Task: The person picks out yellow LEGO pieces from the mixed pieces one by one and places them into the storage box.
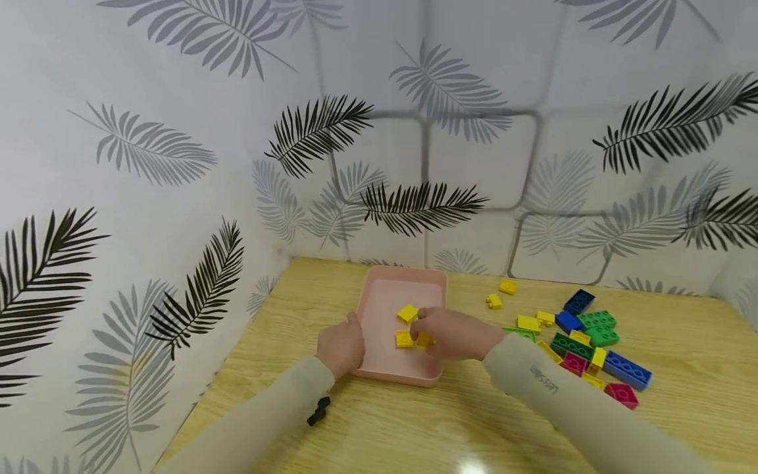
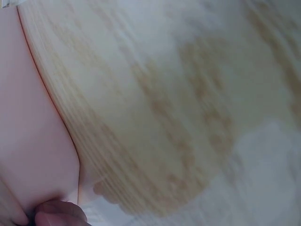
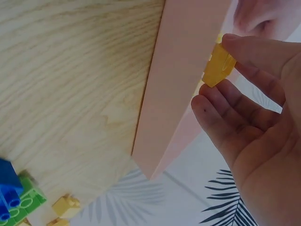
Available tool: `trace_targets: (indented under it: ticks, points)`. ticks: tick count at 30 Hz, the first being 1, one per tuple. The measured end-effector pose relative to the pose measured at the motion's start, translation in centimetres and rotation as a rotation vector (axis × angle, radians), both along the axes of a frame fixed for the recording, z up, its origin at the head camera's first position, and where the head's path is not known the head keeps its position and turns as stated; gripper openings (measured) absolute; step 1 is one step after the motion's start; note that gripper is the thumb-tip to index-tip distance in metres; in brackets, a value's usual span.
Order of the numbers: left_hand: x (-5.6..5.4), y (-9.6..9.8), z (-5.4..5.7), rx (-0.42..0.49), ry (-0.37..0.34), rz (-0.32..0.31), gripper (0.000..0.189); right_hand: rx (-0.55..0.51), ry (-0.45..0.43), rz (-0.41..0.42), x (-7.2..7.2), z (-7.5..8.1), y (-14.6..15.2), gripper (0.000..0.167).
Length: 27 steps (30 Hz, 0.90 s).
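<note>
A pink plastic tray (image 1: 393, 376) stands on the table. Its left side is gripped by my left hand (image 1: 342, 347); the left wrist view shows the fingertips (image 2: 61, 213) at the tray's edge. Over the tray's right half, my right hand (image 1: 454, 332) pinches a yellow toy brick (image 3: 217, 67) between thumb and fingers. Two more yellow bricks lie on the tray floor, one farther back (image 1: 406, 313) and one nearer brick (image 1: 404, 339) just left of the right fingers. In the head view, the right hand partly covers the held brick.
Right of the tray lie loose bricks: several yellow ones (image 1: 529, 323), green ones (image 1: 598, 320), blue ones (image 1: 628, 370) and red ones (image 1: 622, 395). Two small yellow bricks (image 1: 507, 286) sit apart near the table's back edge. A leaf-patterned curtain (image 1: 474, 164) rises behind the wooden table (image 1: 296, 296).
</note>
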<state>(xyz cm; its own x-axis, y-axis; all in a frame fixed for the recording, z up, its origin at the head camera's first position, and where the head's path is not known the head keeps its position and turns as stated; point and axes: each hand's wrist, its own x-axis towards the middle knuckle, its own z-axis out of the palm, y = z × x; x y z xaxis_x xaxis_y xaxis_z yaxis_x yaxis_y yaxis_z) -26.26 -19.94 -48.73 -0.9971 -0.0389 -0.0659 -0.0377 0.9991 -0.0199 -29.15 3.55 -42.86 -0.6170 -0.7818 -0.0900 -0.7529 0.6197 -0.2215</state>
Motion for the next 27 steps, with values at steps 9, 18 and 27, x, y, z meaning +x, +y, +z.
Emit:
trace_targets:
  ticks: [9, 18, 27]
  points:
    - [0.0, 0.0, 0.0, 0.008, 0.02, -0.006, 0.061, 0.056, -0.011, -0.029, 0.3, -0.8, -0.7, 0.029]
    - [0.3, 0.0, 0.4, 0.024, 0.024, -0.002, 0.057, 0.072, 0.01, -0.013, 0.5, -0.7, -0.8, 0.026]
    - [0.3, 0.0, 0.3, 0.01, 0.037, -0.013, 0.057, -0.033, -0.003, -0.029, 0.6, -0.3, 1.1, 0.026]
